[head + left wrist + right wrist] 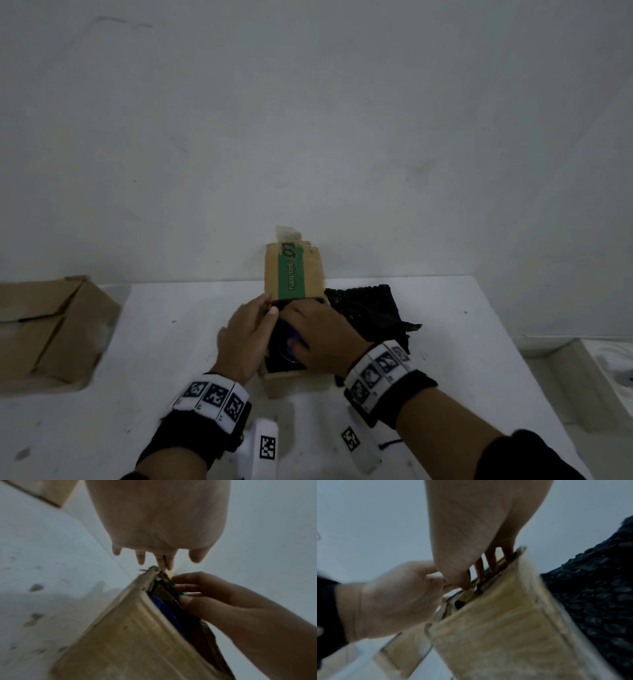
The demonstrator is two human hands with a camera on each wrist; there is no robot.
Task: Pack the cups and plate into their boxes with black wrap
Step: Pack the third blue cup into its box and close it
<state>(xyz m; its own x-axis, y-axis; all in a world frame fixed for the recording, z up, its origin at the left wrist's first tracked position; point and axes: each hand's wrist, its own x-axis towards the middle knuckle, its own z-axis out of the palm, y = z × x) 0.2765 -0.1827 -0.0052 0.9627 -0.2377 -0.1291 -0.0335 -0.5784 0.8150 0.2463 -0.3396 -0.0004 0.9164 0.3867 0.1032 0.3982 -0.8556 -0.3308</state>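
Note:
A small cardboard box (pixel 291 382) stands mid-table, its far flap (pixel 291 274) with a green stripe raised. Inside sits a blue cup (pixel 281 342) with black wrap (pixel 188 626) around it. My right hand (pixel 298 323) reaches into the box from above, with the thumb on the cup and the fingers curled down at its far side by the flap. My left hand (pixel 269 306) lies along the box's left side, fingers straight and touching the far-left corner (pixel 154 569). A loose sheet of black bubble wrap (pixel 370 308) lies just right of the box.
A larger brown cardboard box (pixel 51 329) sits at the table's left edge. The white table (pixel 154 342) backs onto a bare wall. Off the table's right edge, lower down, is a pale tray-like object (pixel 599 370).

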